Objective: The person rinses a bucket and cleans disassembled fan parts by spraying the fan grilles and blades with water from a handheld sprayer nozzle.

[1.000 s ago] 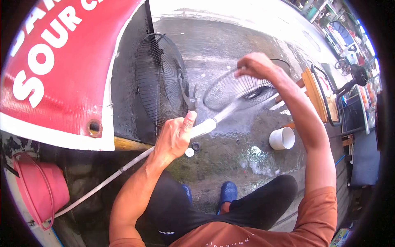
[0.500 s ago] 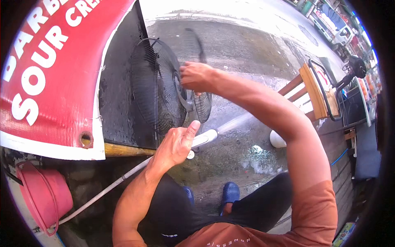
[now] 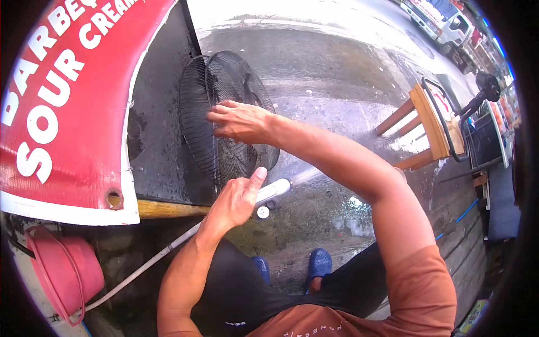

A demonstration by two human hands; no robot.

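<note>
My left hand [image 3: 238, 202] is closed round a white hose nozzle [image 3: 275, 191], thumb up, and water sprays from its end toward the right. The white hose [image 3: 143, 269] runs back to the lower left. A black round fan [image 3: 196, 123] with wire guards and dark blades stands tilted against a dark panel. My right hand [image 3: 241, 121] is at the middle of the fan, its fingers bent over it. Which part those fingers grip is hard to make out. On the wet ground below the nozzle lies a small round white piece [image 3: 263, 212].
A red banner [image 3: 73, 112] with white letters hangs at left over the dark panel [image 3: 160, 135]. Below it is a pink bucket [image 3: 70, 275]. To the right stands a wooden stool [image 3: 424, 126] beside a black metal frame. A white truck [image 3: 443, 25] is at the upper right.
My right hand has moved left and slightly down, bringing dark fan parts in against the guard. My left hand with the nozzle has barely moved; water still sprays.
</note>
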